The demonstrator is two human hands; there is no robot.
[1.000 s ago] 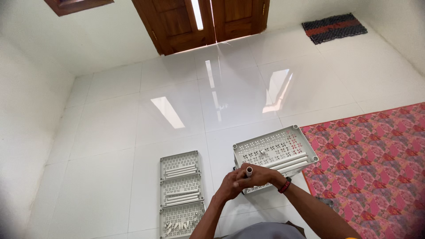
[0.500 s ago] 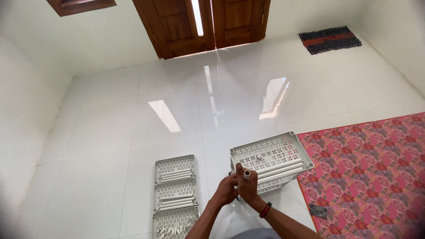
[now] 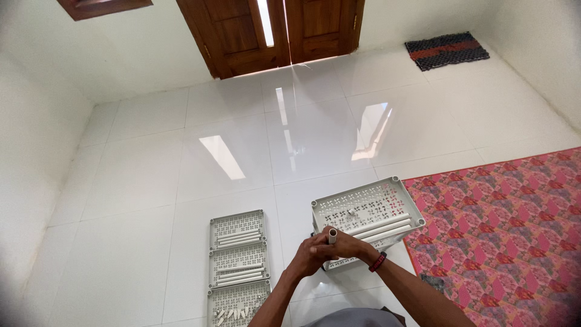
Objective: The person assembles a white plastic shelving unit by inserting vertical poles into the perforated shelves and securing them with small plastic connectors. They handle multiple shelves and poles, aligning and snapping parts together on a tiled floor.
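Both hands, left hand (image 3: pixel 308 257) and right hand (image 3: pixel 351 247), pinch one short white tube (image 3: pixel 332 236), axis upright; perforated shelf panel (image 3: pixel 363 209) lies at 1 o'clock, nearer the right hand.

Four perforated grey shelf panels are showing — three lying in a row (image 3: pixel 236 266), one raised (image 3: pixel 366 212) — plus one rug (image 3: pixel 514 230) and one doormat (image 3: pixel 446 50).
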